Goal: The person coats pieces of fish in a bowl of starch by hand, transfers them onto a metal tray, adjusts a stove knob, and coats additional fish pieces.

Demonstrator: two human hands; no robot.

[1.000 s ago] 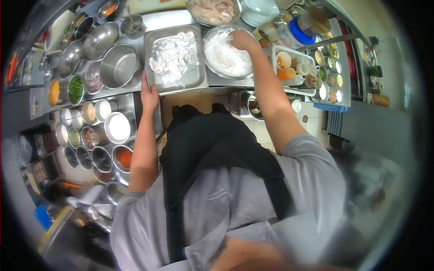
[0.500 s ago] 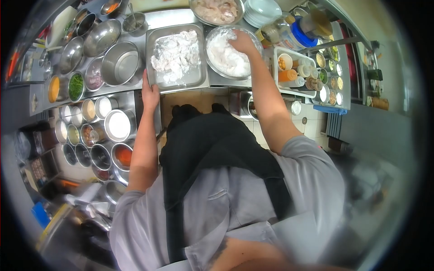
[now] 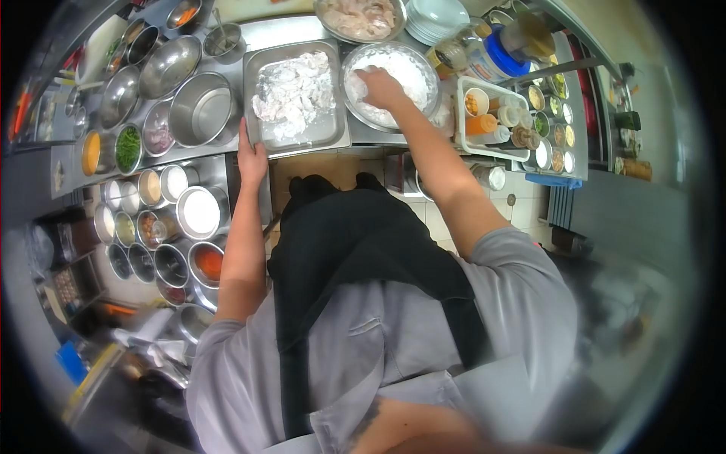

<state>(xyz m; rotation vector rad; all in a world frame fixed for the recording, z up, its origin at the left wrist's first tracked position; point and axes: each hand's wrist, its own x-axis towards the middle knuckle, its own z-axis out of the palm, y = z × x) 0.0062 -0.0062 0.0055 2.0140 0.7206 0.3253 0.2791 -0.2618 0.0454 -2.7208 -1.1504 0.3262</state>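
Observation:
My right hand (image 3: 380,88) is over the left part of a metal bowl (image 3: 433,98) of white flour (image 3: 408,74). Its fingers are curled around a white, flour-coated piece (image 3: 355,85), probably raw meat, whose shape is partly hidden. My left hand (image 3: 252,159) rests by the near left corner of a rectangular steel tray (image 3: 321,136), fingers stretched along its side and thumb apart. Spread inside that tray are several flour-coated pieces (image 3: 295,94). Behind the flour stands a bowl of pale raw meat slices (image 3: 363,15).
Left of the tray are an empty steel pot (image 3: 203,113), steel bowls (image 3: 170,64) and chopped greens (image 3: 128,146). At right, a white bin (image 3: 491,151) holds sauce bottles, near a blue-lidded jar (image 3: 505,57) and stacked plates (image 3: 435,19). Ingredient tubs (image 3: 200,212) sit lower left.
My right hand has moved left within the flour bowl, from its upper right part to its left side, and a white coated piece now shows at the fingers. My left hand has stayed put.

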